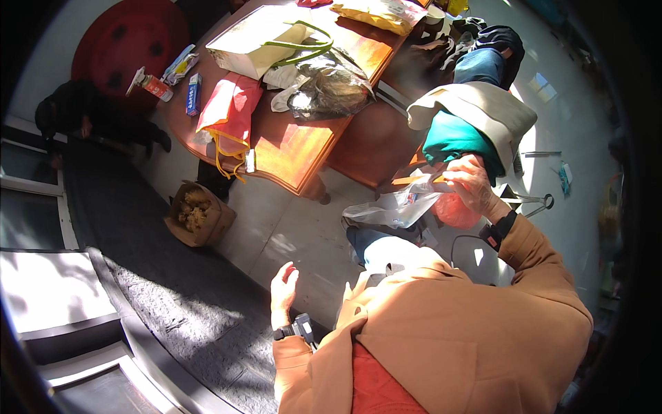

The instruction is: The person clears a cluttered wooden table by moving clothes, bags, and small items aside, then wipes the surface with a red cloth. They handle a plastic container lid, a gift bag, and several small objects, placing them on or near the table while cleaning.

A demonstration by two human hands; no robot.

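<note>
My right hand (471, 185) is raised in front of a teal cloth (460, 138) that lies on a chair or stool under a beige garment (481, 106). Its curled fingers grip the upper edge of a clear plastic bag (395, 209), which sags to the left with small items inside. Directly below that hand hangs a red plastic bag (456, 211); whether the fingers hold it too is hidden. My left hand (284, 287) is held over the floor with nothing in it, thumb and fingers apart.
A wooden table (295, 158) bears a white box (248, 46), a crumpled plastic bag (331, 93), a red cloth bag (230, 103) and a blue carton (193, 94). A cardboard box (201, 215) stands on the floor. At far left is a person (77, 111) in dark clothing.
</note>
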